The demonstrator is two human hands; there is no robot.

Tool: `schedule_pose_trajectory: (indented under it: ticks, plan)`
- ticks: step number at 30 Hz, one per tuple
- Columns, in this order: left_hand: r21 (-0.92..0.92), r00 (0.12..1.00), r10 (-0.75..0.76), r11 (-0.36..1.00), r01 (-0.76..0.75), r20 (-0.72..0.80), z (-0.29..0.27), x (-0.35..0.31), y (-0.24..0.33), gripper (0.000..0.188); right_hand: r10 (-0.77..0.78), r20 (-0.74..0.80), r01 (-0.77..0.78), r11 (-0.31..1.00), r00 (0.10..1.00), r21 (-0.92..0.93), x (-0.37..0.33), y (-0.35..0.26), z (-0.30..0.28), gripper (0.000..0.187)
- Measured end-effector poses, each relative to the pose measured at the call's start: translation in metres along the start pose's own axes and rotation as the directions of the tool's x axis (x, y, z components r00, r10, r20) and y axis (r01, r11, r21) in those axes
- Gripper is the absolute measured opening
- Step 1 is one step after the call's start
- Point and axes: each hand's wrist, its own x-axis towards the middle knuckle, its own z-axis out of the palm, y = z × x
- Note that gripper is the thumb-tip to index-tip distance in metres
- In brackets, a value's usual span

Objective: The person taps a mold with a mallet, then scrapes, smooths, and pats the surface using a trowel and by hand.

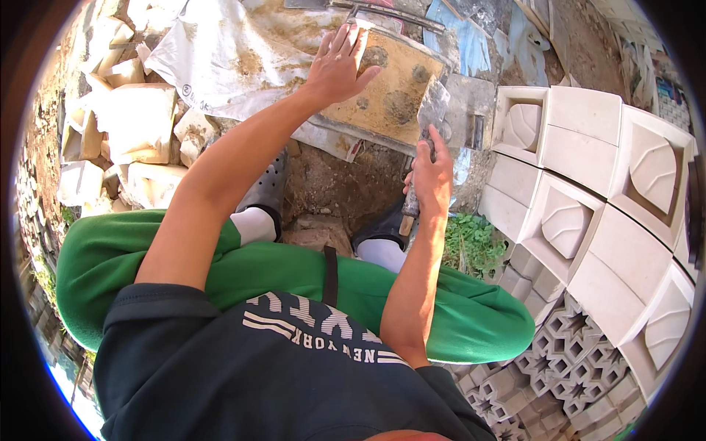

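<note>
A square tan board or mould [354, 120], blotched with grey patches and edged by a dark frame, lies on the ground in front of my feet. My left hand [340, 67] rests palm down on its far left part, fingers stretched out and thumb spread. In my right hand [432, 175] is a trowel [432, 105], gripped with the fingers wrapped round its handle. The trowel's grey-smeared blade points away from me over the board's right edge; whether it touches the board I cannot tell. The handle's wooden end sticks out below my hand.
A dirty white sack [220, 62] spreads left of the board, beside broken pale blocks [140, 121]. Stacked white moulded blocks [581, 147] rise at right, above star-patterned blocks [570, 353]. Green weeds [474, 242] grow near my right knee. A metal plate [471, 99] adjoins the board.
</note>
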Motion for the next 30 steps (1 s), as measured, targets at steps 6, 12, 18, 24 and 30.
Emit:
schedule_pose_trajectory:
  ticks: [6, 12, 18, 24, 30]
  plan:
    - [-0.075, 0.998, -0.030, 0.997, 0.027, -0.047, 0.001, 0.006, -0.011, 0.077, -0.154, -0.021, 0.140, 0.943, 0.988, -0.302, 0.021, 0.015, 0.033, 0.051]
    - [-0.503, 0.905, -0.411, 0.762, 0.407, 0.108, 0.013, 0.011, -0.036, 0.091, -0.230, -0.013, 0.197, 0.863, 0.973, -0.464, 0.034, -0.021, 0.087, 0.052]
    - [-0.582, 0.774, -0.552, 0.534, 0.614, 0.311, 0.016, 0.027, -0.050, 0.101, 0.001, 0.191, 0.063, 0.943, 0.982, -0.328, 0.024, -0.058, 0.118, 0.052]
    - [-0.657, 0.814, -0.484, 0.505, 0.560, 0.321, 0.024, 0.030, -0.051, 0.104, -0.195, -0.053, 0.160, 0.906, 0.979, -0.391, 0.018, -0.040, 0.110, 0.053]
    - [-0.639, 0.708, -0.601, 0.387, 0.665, 0.372, 0.028, 0.046, -0.045, 0.086, -0.215, -0.059, 0.176, 0.904, 0.975, -0.389, 0.031, -0.020, 0.103, 0.053]
